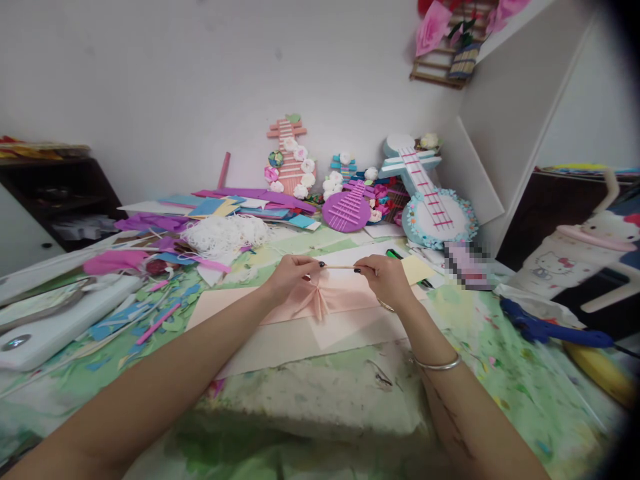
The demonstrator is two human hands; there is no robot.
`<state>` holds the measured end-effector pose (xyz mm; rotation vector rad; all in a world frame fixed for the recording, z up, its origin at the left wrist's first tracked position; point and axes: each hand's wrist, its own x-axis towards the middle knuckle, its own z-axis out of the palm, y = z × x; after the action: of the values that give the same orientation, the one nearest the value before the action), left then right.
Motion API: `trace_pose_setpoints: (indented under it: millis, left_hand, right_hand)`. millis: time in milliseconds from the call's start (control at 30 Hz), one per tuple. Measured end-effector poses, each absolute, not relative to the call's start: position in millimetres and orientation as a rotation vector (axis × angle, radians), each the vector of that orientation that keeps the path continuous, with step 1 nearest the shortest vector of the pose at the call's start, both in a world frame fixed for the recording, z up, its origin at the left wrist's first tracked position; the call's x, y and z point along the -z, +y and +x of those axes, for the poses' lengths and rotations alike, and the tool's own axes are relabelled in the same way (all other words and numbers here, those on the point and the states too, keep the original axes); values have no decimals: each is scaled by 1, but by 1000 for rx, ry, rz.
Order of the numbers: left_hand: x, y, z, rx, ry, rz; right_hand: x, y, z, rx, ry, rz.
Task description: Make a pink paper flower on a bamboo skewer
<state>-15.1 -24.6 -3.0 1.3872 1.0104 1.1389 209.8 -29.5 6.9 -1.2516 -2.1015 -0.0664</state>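
Note:
A thin pale stick (340, 267) is stretched level between my two hands, above the middle of the table. My left hand (298, 275) pinches its left end, and my right hand (384, 277) pinches the right end. Just under my left fingers is a pleated piece of peach paper (317, 301), gathered at the top and fanned out below; I cannot tell whether it is fixed to the stick. Flat beneath both hands lie peach paper sheets (357, 327). A pale yellow piece of paper (418, 269) lies beside my right hand.
A blue glue gun (550, 325) and a lidded cup (555, 260) stand right. Left are a heap of white string (227, 235), paper scraps (159, 323) and a white device (65, 327). Purple (347, 207), pale blue (435, 213) and pink lute-shaped crafts (290, 160) line the wall.

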Motion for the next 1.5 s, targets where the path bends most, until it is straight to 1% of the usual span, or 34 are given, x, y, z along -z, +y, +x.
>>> trace_pose_setpoints:
  millis: [167, 433, 700, 1200, 1500]
  left_hand:
    - [4, -22, -15, -1129, 1038, 1441]
    - [9, -18, -15, -1330, 1011, 1698]
    - [12, -15, -17, -1277, 992, 1797]
    - [3, -27, -13, -1365, 1041, 2007]
    - [4, -28, -12, -1409, 1008, 1991]
  right_hand:
    - [-6, -29, 210, 94, -2058, -1203]
    - [-5, -27, 210, 108, -1961, -1111]
    - [-7, -28, 210, 124, -1954, -1135]
    - [-12, -32, 206, 46, -2011, -1156]
    - [-11, -33, 202, 11, -2022, -1112]
